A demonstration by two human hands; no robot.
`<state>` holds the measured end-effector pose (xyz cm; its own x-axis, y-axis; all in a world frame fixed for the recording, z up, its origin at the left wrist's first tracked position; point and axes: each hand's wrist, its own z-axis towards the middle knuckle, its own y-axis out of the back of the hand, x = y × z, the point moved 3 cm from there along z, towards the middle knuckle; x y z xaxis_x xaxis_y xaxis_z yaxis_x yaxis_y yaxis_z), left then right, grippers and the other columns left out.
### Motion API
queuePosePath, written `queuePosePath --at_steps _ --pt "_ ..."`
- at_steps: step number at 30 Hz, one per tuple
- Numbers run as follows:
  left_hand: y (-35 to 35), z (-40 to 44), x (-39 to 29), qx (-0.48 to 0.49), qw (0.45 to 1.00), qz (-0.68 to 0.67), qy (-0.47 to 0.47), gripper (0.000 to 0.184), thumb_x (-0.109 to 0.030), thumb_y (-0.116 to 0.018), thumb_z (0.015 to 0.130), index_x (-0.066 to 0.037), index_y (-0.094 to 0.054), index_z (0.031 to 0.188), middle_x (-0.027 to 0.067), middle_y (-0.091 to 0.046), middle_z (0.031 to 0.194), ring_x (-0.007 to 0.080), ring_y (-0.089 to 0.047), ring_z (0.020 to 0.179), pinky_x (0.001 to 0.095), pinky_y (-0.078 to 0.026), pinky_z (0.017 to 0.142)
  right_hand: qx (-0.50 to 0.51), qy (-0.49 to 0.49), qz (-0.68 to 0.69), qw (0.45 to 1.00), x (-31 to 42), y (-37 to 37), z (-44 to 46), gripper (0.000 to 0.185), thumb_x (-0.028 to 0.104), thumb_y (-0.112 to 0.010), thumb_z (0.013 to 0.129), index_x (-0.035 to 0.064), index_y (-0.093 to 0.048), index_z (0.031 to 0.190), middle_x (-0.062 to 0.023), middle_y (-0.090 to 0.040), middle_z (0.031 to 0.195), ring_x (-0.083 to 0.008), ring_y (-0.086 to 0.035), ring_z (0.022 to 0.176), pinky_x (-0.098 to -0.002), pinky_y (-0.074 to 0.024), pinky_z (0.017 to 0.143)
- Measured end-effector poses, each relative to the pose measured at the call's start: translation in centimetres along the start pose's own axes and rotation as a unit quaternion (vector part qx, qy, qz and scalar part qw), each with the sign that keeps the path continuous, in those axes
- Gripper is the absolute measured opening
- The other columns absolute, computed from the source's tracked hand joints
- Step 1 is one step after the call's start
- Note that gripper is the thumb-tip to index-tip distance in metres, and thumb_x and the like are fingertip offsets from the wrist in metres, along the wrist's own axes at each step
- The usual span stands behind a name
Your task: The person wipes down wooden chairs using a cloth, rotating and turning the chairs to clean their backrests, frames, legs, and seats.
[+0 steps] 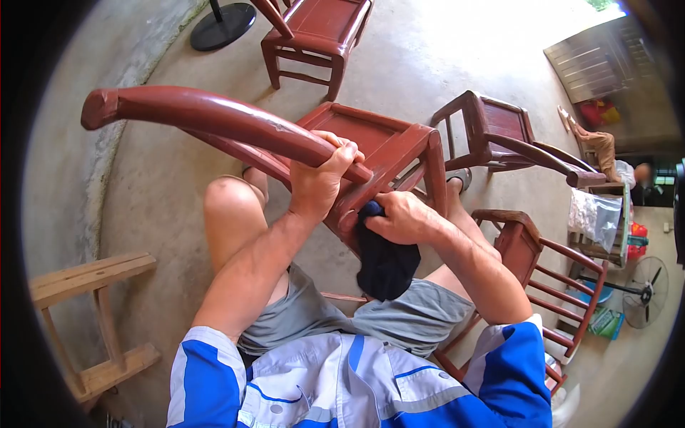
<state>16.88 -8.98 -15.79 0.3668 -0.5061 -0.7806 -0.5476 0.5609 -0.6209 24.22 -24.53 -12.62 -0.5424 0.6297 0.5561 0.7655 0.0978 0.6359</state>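
A reddish-brown wooden chair [367,128] lies tilted between my knees, its thick curved top rail [207,114] reaching out to the left. My left hand [319,175] is wrapped round the slimmer end of that curved piece, near where it meets the frame. In my right hand [407,217] a dark cloth [387,260] is pinched and pressed against the chair's wood just below the joint. Most of the cloth hangs down over my lap. The fingertips of my right hand are partly hidden by the cloth and the wood.
Other reddish-brown chairs stand around: one chair [321,28] ahead, a darker chair [499,132] to the right, and a slatted chair [542,271] near my right arm. A bare wooden frame [100,314] is at left. A fan [646,292] and a round black base [222,27] stand farther off.
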Motion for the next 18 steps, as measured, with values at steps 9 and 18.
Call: queuePosePath --at_steps 9,18 --pt "0.2 0.4 -0.2 0.043 0.999 0.015 0.022 0.014 0.001 -0.068 0.094 -0.005 -0.057 0.099 0.0082 -0.066 0.091 0.0186 -0.069 0.087 0.0362 -0.059 0.084 -0.141 0.080 -0.162 0.973 0.9 -2.1 -2.8 0.030 0.016 -0.070 0.082 0.0014 -0.067 0.108 -0.0239 -0.067 0.100 -0.0382 -0.072 0.090 -0.0445 -0.0582 0.079" --pt "-0.2 -0.4 -0.2 0.053 0.998 0.021 0.034 0.018 0.003 -0.067 0.094 -0.007 -0.053 0.101 0.0083 -0.064 0.092 0.0190 -0.068 0.091 0.0362 -0.058 0.089 -0.156 0.029 -0.185 0.970 -0.6 -2.5 -2.6 0.031 0.015 -0.071 0.082 0.0019 -0.064 0.109 -0.0195 -0.068 0.104 -0.0370 -0.071 0.095 -0.0460 -0.0583 0.082"
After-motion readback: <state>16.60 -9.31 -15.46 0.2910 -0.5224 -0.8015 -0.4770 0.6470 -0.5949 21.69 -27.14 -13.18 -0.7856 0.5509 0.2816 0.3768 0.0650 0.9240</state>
